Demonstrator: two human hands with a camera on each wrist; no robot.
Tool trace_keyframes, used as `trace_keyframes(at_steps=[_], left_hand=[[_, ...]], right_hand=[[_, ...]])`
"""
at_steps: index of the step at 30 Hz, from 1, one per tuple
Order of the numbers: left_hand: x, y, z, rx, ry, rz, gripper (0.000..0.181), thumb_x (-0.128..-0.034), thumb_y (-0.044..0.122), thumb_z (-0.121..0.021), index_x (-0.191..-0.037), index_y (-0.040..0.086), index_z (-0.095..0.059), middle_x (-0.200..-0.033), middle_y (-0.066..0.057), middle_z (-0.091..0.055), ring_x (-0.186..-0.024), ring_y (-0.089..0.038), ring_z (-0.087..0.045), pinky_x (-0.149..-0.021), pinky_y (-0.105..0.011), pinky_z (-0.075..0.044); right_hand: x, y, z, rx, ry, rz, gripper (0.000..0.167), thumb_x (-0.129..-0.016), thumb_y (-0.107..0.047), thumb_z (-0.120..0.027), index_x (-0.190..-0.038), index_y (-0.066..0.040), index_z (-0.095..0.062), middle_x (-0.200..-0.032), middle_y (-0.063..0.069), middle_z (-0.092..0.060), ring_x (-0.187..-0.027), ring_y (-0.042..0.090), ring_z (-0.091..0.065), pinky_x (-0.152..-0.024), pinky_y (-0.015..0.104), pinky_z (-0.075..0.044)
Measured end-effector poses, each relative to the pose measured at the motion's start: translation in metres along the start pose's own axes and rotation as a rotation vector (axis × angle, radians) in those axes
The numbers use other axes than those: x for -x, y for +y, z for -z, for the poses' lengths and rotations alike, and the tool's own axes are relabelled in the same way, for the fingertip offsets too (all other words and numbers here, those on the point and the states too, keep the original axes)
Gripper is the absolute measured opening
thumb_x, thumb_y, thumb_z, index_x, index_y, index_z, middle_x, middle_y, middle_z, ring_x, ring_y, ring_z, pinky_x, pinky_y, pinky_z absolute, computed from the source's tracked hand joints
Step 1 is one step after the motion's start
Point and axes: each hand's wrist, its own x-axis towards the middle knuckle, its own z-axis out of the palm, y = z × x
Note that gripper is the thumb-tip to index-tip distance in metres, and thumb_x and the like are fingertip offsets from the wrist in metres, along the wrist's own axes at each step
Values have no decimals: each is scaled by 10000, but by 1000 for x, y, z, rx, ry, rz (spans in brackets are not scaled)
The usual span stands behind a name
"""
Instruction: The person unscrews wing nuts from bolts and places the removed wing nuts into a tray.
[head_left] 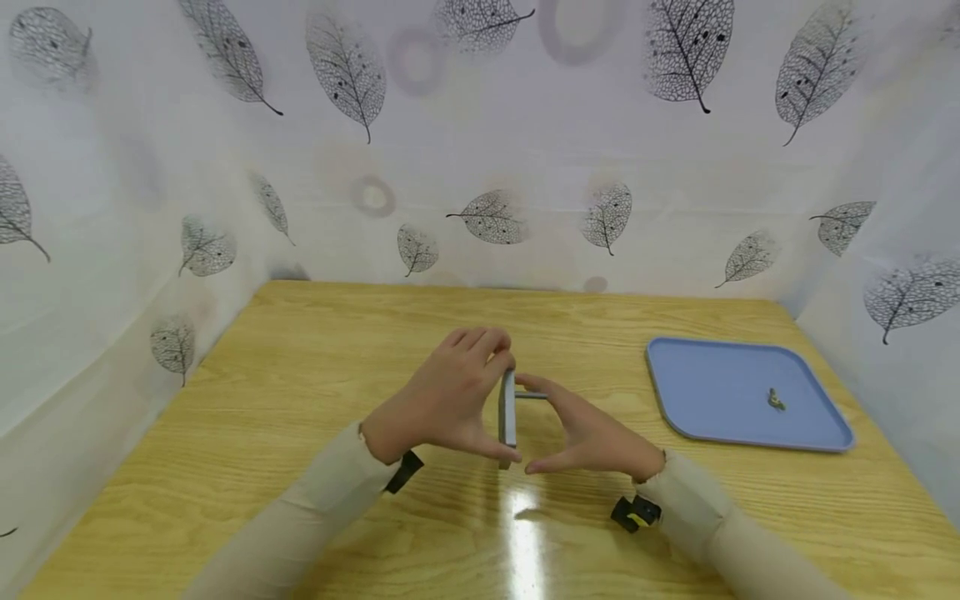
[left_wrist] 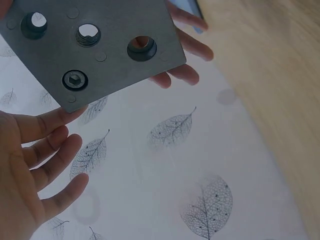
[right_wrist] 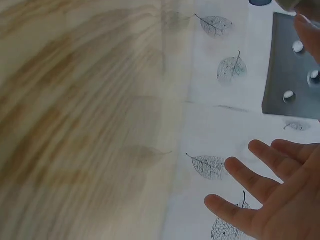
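Note:
Near the table's middle, my left hand (head_left: 457, 400) holds a grey metal plate (head_left: 507, 417) upright, edge-on to the head view, fingers at its top and thumb at its lower end. The left wrist view shows round holes through the plate (left_wrist: 107, 62) and a hex-socket screw (left_wrist: 75, 80) in one of them. A thin rod (head_left: 531, 394) juts from the plate's right side. My right hand (head_left: 592, 429) is beside that side, fingers extended and spread in the right wrist view. Whether it touches the plate or rod I cannot tell.
A blue tray (head_left: 720, 392) stands at the right of the wooden table (head_left: 315, 350), with a small brass-coloured piece (head_left: 776, 400) on it. Leaf-patterned sheeting (head_left: 525, 150) encloses the back and both sides.

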Motion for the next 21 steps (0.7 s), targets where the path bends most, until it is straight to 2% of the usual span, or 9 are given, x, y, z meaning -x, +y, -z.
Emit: trace_keyframes(at_steps=[4,9,17,21], left_hand=[[-4,-1,1,31,9,15,844,-439,805,-703,-913,121,-567,-1015,-30,-487,-907,-188,-498,-832,-350,-436],[-6,-2,2,29,10,28,840,-437,796,-710,-920,122,-571,-1023,-30,-485,-912,-183,-494,-833,-353,-436],[-10,-3,4,29,13,47,843,-446,792,-704,-945,125,-579,-1035,-29,-484,-939,-183,-503,-856,-355,-442],[-9,-4,3,65,8,63,836,-464,777,-715,-964,121,-585,-1046,-34,-483,-964,-189,-502,-883,-379,-438]], right_hand=[[-7,-2,-7,-17,-9,48,978,-692,-317,-828,-1470,-131,-264,-1514,84,-322,-1388,293,-325,-1090,499,-312],[-13,-2,-12,-19,6,43,971,-675,-311,-839,-1457,-126,-294,-1505,97,-343,-1393,287,-320,-1098,503,-297],[-16,-2,-15,-73,49,48,827,-694,-253,-829,-1380,-83,-400,-1392,58,-485,-1341,261,-401,-1073,521,-324],[-17,-1,-16,-75,74,61,772,-699,-236,-821,-1353,-92,-438,-1354,65,-525,-1317,244,-434,-1060,515,-344]])
